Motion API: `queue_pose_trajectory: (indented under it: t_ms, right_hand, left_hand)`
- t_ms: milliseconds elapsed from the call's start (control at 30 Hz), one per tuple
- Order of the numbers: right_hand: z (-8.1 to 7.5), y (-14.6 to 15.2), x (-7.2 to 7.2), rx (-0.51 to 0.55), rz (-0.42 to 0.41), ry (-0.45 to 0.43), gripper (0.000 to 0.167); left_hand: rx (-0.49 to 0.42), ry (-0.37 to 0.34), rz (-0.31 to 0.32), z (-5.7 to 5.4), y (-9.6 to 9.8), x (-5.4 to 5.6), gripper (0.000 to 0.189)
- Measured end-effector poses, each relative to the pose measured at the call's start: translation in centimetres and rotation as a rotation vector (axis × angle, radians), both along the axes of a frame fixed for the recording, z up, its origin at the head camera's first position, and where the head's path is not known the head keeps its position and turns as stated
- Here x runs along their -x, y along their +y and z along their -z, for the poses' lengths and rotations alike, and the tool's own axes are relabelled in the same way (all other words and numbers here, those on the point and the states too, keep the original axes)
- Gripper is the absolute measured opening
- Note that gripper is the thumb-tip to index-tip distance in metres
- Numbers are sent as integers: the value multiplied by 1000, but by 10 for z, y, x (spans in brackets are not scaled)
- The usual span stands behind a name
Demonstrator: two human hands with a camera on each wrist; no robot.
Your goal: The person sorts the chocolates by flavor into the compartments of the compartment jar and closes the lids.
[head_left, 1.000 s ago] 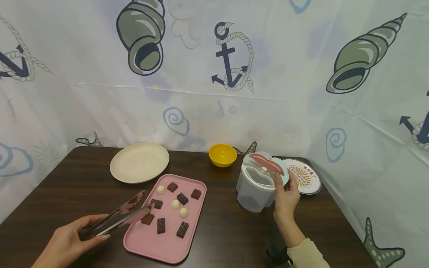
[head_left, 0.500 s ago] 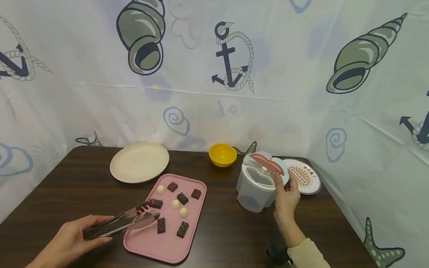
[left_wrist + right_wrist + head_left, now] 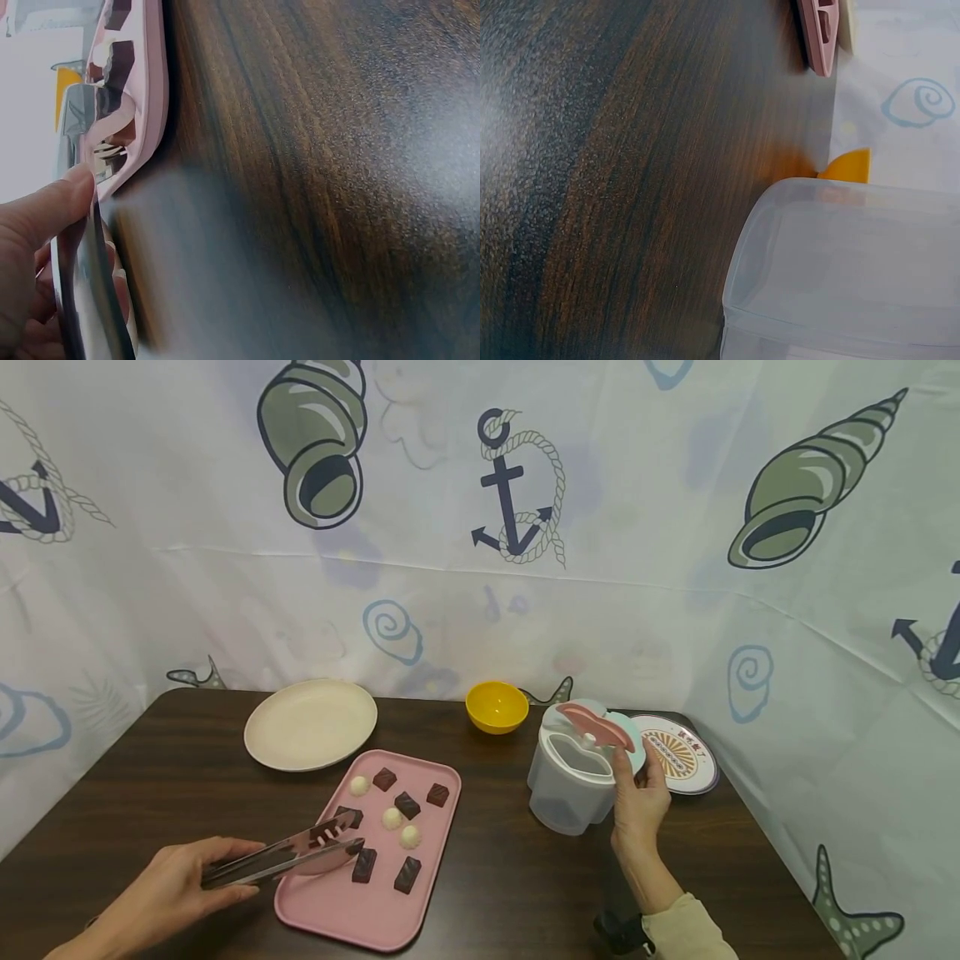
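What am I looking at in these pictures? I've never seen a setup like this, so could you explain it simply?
There's no machine here: a person works with two bare hands at a dark wooden table. The wide view comes from a camera worn on the head; the two closer views come from cameras on the left and right wrists.

The left hand holds metal tongs over a pink tray of dark chocolates and white chocolates; I can't tell whether the tongs grip one. The right hand holds the raised lid of a cloudy plastic container.

Toward the far edge are a cream plate, a yellow bowl and, right of the container, a patterned plate.
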State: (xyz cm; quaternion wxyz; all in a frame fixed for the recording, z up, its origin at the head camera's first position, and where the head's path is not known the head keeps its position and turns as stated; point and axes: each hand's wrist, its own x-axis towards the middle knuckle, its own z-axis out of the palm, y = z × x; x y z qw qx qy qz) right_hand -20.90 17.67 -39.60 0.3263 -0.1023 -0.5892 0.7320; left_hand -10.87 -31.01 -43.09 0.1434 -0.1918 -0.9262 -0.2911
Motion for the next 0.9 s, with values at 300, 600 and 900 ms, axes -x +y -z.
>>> queue_pose_trajectory:
  t_ms: [300, 600, 900]
  right_hand:
    - [0, 0, 0, 1, -3, 6, 50]
    - [1, 0, 2, 16, -13, -3, 53]
    - [2, 0, 1, 16, -33, 14, 54]
  left_hand:
    - [36, -8, -39, 2, 0, 1, 35]
    - [31, 11, -78, 9, -1, -1, 34]
    - [-27, -11, -71, 8, -1, -3, 31]
